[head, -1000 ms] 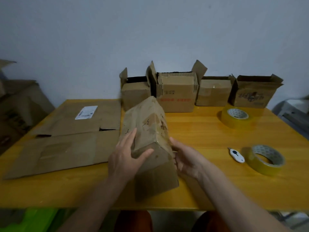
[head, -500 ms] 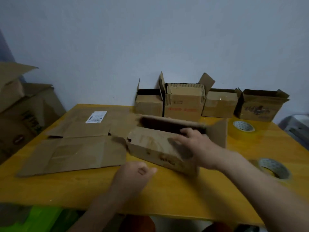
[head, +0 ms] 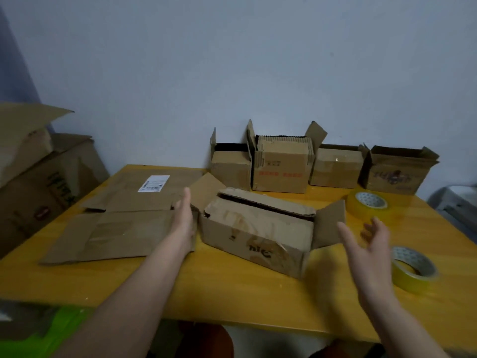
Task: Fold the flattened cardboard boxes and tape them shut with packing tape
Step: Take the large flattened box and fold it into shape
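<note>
Two bare hands reach over a yellow table (head: 232,285), both with fingers straight and holding nothing. The left hand (head: 183,218) stands edge-on, fingers together and pointing to 12 o'clock, just beside the left end of the box (head: 255,239); it seems to brush the left end flap (head: 204,189), though the view is too soft to be sure. The right hand (head: 371,244) is spread wide, palm facing left, fingers apart and blurred, near the box's right end flap (head: 329,223) but not touching it.

One box lies at the table's centre, angled from 10 o'clock to 4 o'clock, its long top flaps nearly closed with a dark slit between them and both end flaps sticking out.

Two flattened sheets of cardboard lie at 9 o'clock from it: the near sheet (head: 111,236) partly under the left wrist, the far sheet (head: 144,195) bearing a white label (head: 153,183).

Four folded boxes stand in a row (head: 281,164) against the wall at 12 to 2 o'clock, tops open.

Two rolls of yellowish tape lie on the right: the far roll (head: 367,204) at 2 o'clock, the near roll (head: 413,270) at 4 o'clock, just beyond the right hand.

Large cartons (head: 38,171) are stacked off the table at 9 o'clock.
</note>
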The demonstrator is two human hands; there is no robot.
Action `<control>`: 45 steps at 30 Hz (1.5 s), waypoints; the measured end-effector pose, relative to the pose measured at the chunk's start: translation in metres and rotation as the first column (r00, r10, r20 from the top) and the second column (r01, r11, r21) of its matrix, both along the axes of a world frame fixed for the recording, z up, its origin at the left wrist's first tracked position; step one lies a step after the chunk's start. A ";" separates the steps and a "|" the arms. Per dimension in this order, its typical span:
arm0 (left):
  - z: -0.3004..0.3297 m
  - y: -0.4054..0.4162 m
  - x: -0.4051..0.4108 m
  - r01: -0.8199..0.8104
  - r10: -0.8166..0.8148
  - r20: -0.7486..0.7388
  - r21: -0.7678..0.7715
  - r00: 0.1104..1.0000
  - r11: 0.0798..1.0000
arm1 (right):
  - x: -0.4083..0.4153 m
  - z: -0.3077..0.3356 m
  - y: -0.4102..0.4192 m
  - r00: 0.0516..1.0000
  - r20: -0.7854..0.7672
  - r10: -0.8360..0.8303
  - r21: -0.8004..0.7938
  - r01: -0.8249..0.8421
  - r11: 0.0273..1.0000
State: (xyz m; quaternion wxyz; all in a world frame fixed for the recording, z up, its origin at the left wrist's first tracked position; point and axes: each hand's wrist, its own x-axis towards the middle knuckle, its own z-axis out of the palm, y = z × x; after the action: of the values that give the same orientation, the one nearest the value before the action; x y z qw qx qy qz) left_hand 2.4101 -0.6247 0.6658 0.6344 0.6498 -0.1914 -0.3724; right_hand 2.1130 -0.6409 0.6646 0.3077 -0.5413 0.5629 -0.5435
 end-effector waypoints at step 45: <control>-0.058 0.069 0.148 -0.546 0.507 -0.500 0.080 0.702 0.834 | 0.458 -0.025 -0.176 -0.225 -0.950 -0.218 0.056 -0.807 0.587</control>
State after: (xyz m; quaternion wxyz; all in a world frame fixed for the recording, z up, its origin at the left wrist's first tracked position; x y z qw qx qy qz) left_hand 2.5577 -0.5556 0.6073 0.7649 0.5332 0.1603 -0.3240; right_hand 2.5707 -0.8172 0.6398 -0.2867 -0.9435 0.1664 0.0053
